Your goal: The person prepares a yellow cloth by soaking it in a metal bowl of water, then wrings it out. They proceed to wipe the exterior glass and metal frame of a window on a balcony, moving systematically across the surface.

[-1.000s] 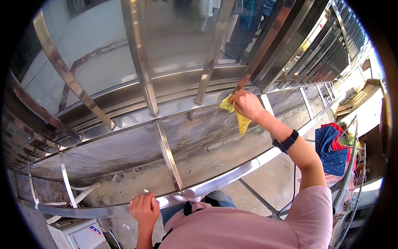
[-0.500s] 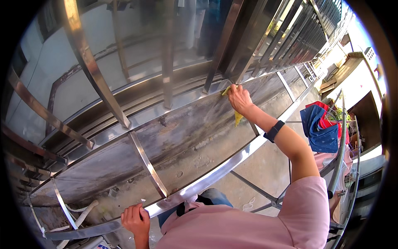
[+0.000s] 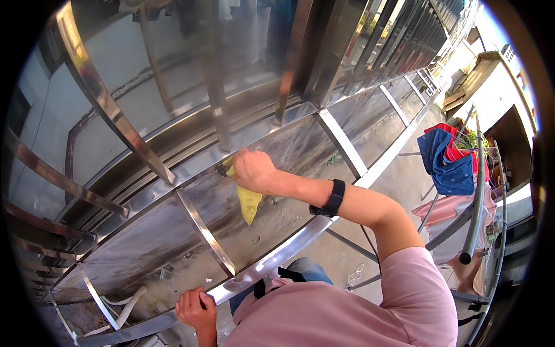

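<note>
My right hand (image 3: 255, 171) is closed around a yellow cloth (image 3: 249, 205), whose pointed end hangs below the fist. It is at the edge of the shiny metal inner rail (image 3: 199, 165), under the upright metal bars (image 3: 115, 118) of a window grille. How much of the cloth touches the rail is hidden by the hand. At the lower left, my left hand (image 3: 195, 306) has its fingers curled over the curved outer rail (image 3: 312, 236). A short flat crossbar (image 3: 206, 232) joins the two rails between my hands.
Glass panes stand behind the bars. Through the frame's gaps a stained wall base and concrete ground show below. On the right, a blue cloth (image 3: 445, 165) and a red one hang by a grey metal pole (image 3: 477, 196). Pale pipes (image 3: 132, 306) lie at lower left.
My right hand has moved left along the inner rail with the yellow cloth, from right of the middle to left of it. My left hand stays on the outer rail.
</note>
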`<action>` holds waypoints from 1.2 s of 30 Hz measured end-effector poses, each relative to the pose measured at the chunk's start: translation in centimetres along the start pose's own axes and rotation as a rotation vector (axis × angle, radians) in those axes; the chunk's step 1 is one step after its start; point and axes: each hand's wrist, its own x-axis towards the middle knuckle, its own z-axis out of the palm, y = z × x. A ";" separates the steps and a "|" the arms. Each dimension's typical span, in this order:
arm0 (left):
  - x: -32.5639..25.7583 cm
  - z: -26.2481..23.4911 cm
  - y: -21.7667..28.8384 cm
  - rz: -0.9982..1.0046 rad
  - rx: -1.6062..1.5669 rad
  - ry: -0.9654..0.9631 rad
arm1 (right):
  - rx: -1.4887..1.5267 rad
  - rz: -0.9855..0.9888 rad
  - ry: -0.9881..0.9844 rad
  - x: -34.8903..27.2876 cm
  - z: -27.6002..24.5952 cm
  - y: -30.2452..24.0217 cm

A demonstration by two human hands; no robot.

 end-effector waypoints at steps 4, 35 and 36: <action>0.5 0.1 0.1 0.010 -0.049 -0.029 | -0.101 -0.093 -0.055 0.1 0.3 -1.9; -0.4 0.2 0.9 -0.198 0.163 -0.132 | 0.654 0.996 1.079 -4.4 -9.9 60.1; -0.7 0.2 0.7 -0.196 0.169 -0.129 | 0.552 1.067 1.080 -4.8 -9.2 59.1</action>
